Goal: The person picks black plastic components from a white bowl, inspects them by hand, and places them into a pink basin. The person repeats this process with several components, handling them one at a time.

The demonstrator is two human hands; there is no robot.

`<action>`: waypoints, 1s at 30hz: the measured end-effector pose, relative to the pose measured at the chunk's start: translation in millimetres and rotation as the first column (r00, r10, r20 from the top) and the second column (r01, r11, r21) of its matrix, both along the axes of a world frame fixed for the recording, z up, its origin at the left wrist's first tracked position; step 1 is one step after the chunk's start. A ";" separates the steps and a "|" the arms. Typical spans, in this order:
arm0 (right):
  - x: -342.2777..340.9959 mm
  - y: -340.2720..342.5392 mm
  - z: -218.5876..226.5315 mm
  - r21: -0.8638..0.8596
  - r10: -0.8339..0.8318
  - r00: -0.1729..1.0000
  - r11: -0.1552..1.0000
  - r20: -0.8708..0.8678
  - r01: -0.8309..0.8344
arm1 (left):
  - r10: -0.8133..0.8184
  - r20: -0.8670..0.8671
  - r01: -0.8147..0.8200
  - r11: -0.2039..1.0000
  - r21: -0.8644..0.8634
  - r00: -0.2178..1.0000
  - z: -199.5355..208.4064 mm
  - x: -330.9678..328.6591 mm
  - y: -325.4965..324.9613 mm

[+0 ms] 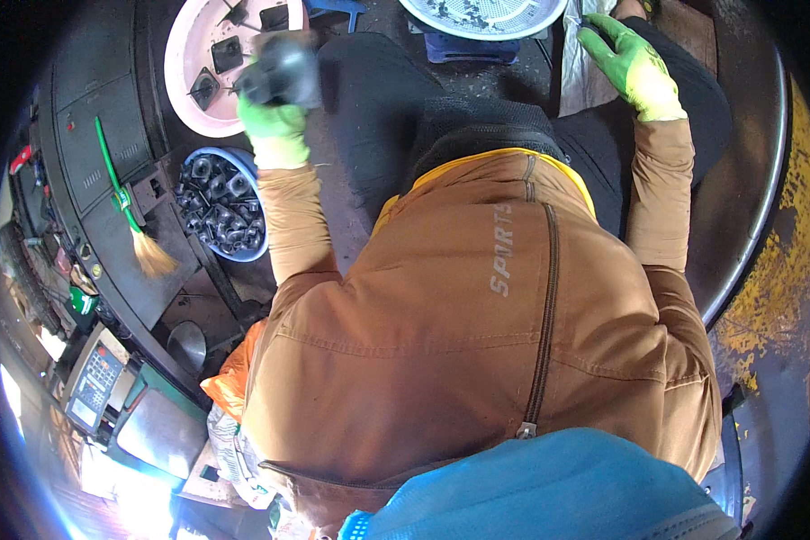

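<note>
My left hand (274, 133), in a light green glove, is closed around a dark square-plated part (283, 72) that is smeared by motion. It is at the right side of a pink basin (178, 74), in which several black square parts with thin stems (228, 54) lie. Just below it stands a blue bucket (259, 236) full of small black parts (216, 202). My right hand (637, 70), gloved in the same green, is by my right thigh with its fingers stretched out. Nothing shows in it.
A pale perforated basket (513, 30) with dark bits inside rests on a blue stand (472, 49) at the top. On the left, a green-handled brush (135, 225) lies against a dark metal cabinet (99, 85). A curved metal edge (769, 211) runs along the right.
</note>
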State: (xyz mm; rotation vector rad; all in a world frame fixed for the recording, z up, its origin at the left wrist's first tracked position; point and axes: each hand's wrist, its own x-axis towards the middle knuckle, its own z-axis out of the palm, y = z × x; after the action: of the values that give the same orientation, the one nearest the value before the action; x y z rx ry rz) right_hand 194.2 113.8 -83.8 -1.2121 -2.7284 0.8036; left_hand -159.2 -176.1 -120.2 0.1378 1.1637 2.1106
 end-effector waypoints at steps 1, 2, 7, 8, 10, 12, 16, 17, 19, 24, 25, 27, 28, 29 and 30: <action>0.5 2.5 -5.0 -0.013 -0.010 1.000 1.000 0.007 0.010 | -0.058 -0.373 -0.012 0.983 -0.181 0.926 4.5 -8.8 -15.0; 0.9 5.0 -8.4 -0.027 -0.014 1.000 1.000 0.013 0.014 | -0.185 -0.761 -0.195 0.905 -0.379 0.622 8.7 -17.5 -29.7; -0.8 19.1 -15.1 -0.113 0.060 0.998 0.992 -0.021 -0.062 | -0.781 -0.617 -0.799 0.308 -0.517 0.098 -0.2 -40.3 -106.4; -3.5 21.9 -19.4 -0.068 0.081 0.996 0.994 -0.036 -0.084 | -0.631 -0.733 -0.771 0.327 -0.547 0.253 -9.4 -38.1 -124.6; -5.1 29.2 -28.5 -0.024 0.249 0.958 0.967 -0.141 -0.255 | -0.089 -0.678 -0.613 0.354 -0.706 0.730 -37.8 -32.8 -154.6; -8.5 37.7 -40.8 0.084 0.360 0.913 0.933 -0.193 -0.351 | -0.268 -0.613 -0.553 0.271 -0.788 0.743 -62.7 -29.1 -194.6; -24.4 47.9 -57.4 -0.089 0.292 0.928 0.944 -0.230 -0.319 | -0.492 -0.391 -0.513 -0.138 -0.847 0.778 -128.2 16.0 -258.2; -30.0 45.9 -58.3 0.055 0.396 0.882 0.917 -0.255 -0.396 | -0.336 -0.228 -0.272 -0.090 -0.958 0.914 -143.6 23.1 -271.1; -39.8 39.0 -53.4 -0.082 0.315 0.902 0.932 -0.295 -0.352 | -0.547 0.056 -0.138 -0.307 -0.942 0.835 -172.8 33.8 -288.1; -61.5 19.2 -13.7 -0.624 -0.194 0.962 0.780 -0.190 0.034 | -0.324 -0.040 -0.167 -0.374 -0.912 0.945 -216.7 22.4 -326.9; -65.8 18.2 -5.7 -0.602 -0.197 0.964 0.797 -0.176 0.052 | -0.294 0.021 -0.105 -0.407 -0.907 0.956 -212.5 3.3 -339.4; -72.8 15.4 11.5 -0.596 -0.186 0.969 0.801 -0.161 0.055 | -0.232 -0.064 -0.159 -0.420 -0.893 0.971 -190.8 -31.3 -364.1; -75.9 14.6 19.5 -0.597 -0.137 0.975 0.802 -0.175 0.005 | -0.228 -0.225 -0.304 -0.422 -0.854 0.947 -173.6 -52.9 -377.8; -79.1 13.7 24.6 -0.608 -0.163 0.964 0.794 -0.209 0.003 | -0.160 -0.397 -0.428 -0.363 -0.828 0.904 -154.4 -72.5 -391.8; -81.2 12.8 30.3 -0.592 -0.183 0.962 0.806 -0.202 0.029 | -0.101 -0.388 -0.389 -0.459 -0.799 0.916 -128.6 -104.4 -408.0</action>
State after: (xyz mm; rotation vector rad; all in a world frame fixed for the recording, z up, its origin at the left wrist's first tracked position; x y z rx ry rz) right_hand 113.0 126.6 -53.6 -1.2144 -2.2402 1.7376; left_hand -263.6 -584.1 -248.8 -0.6713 2.9807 0.2214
